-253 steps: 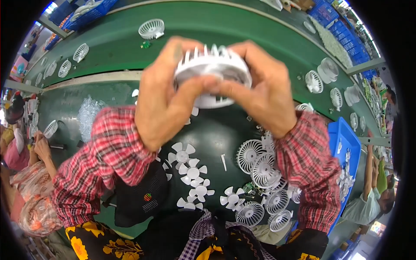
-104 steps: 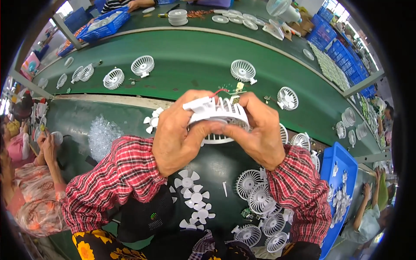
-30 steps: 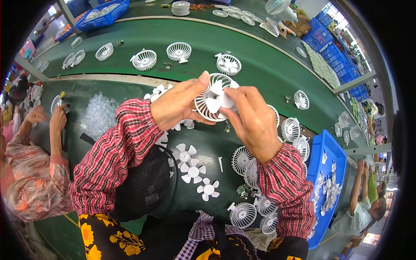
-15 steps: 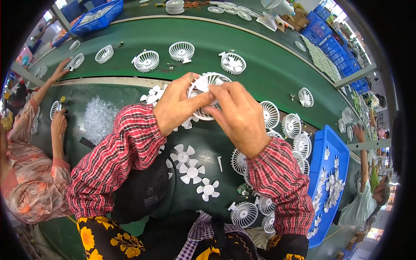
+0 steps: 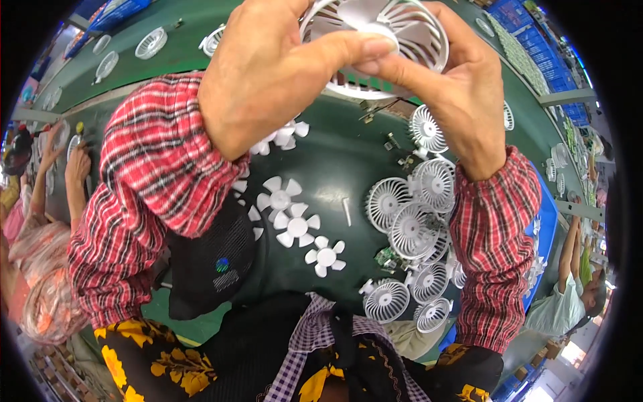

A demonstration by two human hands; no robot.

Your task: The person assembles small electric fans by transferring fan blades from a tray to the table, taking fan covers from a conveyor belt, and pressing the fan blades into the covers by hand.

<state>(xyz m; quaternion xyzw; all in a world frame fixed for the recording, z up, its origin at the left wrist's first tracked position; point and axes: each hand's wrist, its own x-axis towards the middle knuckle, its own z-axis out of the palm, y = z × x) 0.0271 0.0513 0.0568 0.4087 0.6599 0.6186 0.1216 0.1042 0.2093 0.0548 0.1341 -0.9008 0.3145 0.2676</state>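
Note:
Up close, a round white slatted fan housing [image 5: 439, 50] is held between my two hands. White fan blades [image 5: 358, 12] sit inside its ring. My left hand [image 5: 264, 74] grips the housing's left side, with the thumb laid over the hub. My right hand [image 5: 462, 84] wraps the right side, and its thumb meets the left one at the hub. Below on the green table lie several loose white fan blades [image 5: 295, 226] and a small white stick-shaped part [image 5: 346, 211]. Several more fan housings [image 5: 412, 231] are piled left of my right forearm, beside a small circuit board [image 5: 386, 256].
A black mesh-textured item [image 5: 214, 268] lies by my left forearm. Beyond my right sleeve is a blue tray [image 5: 550, 208], mostly covered. More housings [image 5: 151, 43] rest on the green belt [image 5: 124, 70] at the back. A co-worker's hand [image 5: 77, 164] works at the left.
Both hands have lifted the housing up and closer, so it looks larger. Both thumbs now lie across its hub, and the blades inside face me.

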